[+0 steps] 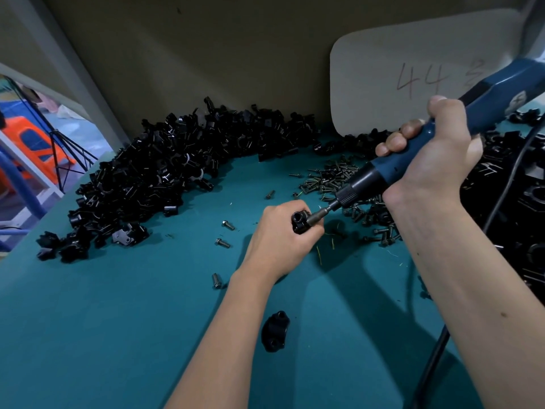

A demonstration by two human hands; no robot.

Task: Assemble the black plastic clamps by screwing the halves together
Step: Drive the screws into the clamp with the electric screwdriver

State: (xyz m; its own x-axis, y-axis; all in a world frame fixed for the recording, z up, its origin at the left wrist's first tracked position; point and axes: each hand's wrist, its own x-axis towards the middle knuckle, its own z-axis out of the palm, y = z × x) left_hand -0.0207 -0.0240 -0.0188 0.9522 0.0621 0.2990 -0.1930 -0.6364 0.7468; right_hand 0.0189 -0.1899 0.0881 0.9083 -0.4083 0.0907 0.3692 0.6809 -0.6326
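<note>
Left hand (281, 231) is resting low on the teal bench (103, 320), fingers curling tight round a black clamp (299, 222); only the clamp's top end with a round hole is showing above the fist. Thumb side is facing up and toward the tool.

Right hand (433, 152) is gripping the blue electric screwdriver (413, 149), fingers (395, 141) wrapping the barrel, thumb lying along its top. The tool is slanting down from upper right to lower left. Its bit (320, 213) is meeting the clamp at the side of the left fist; the screw itself is too hidden to make out. A black cable (433, 358) is trailing down past the right forearm toward the near edge.

A second clamp piece (275, 335), curved with holes at each end, is lying loose on the bench near the left forearm, apart from both hands.

A big heap of black clamp halves (165, 178) is filling the far left of the bench and running along the back wall. A pile of dark screws (333, 175) is sitting beneath the screwdriver, right of centre. Stray screws (222, 242) are lying scattered just left of the left hand. More black parts (519, 202) are piling at the far right.

A pale card (413, 78) marked "44" is leaning against the back wall.
</note>
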